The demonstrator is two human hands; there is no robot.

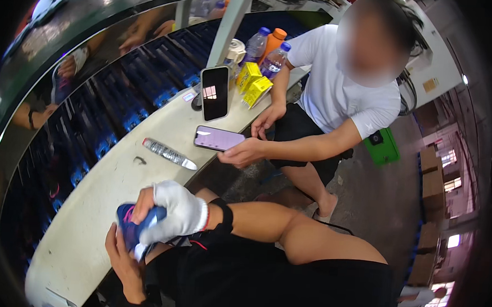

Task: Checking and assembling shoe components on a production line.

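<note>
A blue shoe [129, 229] with pink accents is held between both my hands at the near edge of a long pale workbench [105, 190]. My right hand [177, 212], in a white glove, wraps over the top of the shoe. My left hand [119, 253] is bare, with a dark band at the wrist, and cups the shoe from below. Much of the shoe is hidden by the glove.
A co-worker in a white shirt sits across the bench, a hand [245, 152] on a flat phone [219, 138]. Another phone [214, 93] stands upright by yellow boxes [251, 81] and bottles [265, 49]. A silvery tube [168, 153] lies mid-bench. Blue shoes fill the conveyor [115, 96] behind.
</note>
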